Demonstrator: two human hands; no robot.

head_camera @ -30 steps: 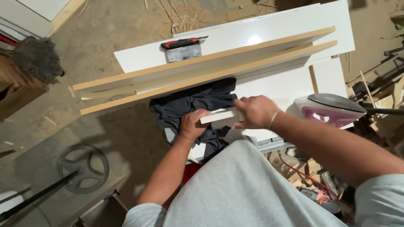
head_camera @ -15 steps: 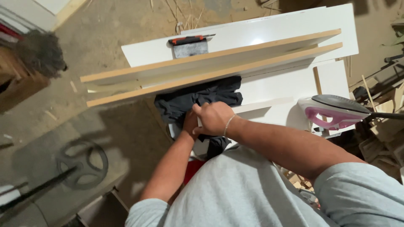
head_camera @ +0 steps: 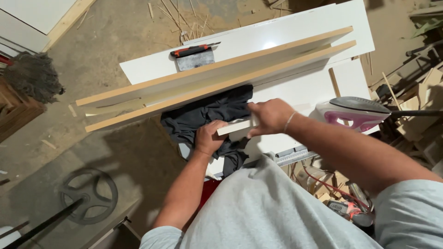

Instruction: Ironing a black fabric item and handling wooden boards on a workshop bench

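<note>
Sawdust and wood scraps are littering the workshop floor around a white worktable. Two long white boards with raw brown edges are lying across it, with a scraper with a red and black handle beyond them. Near me, I am gripping a narrow white strip with both hands: my left hand is closing on its left end over a dark cloth, and my right hand is clasping its right end. At right, a pink and white iron is sitting.
</note>
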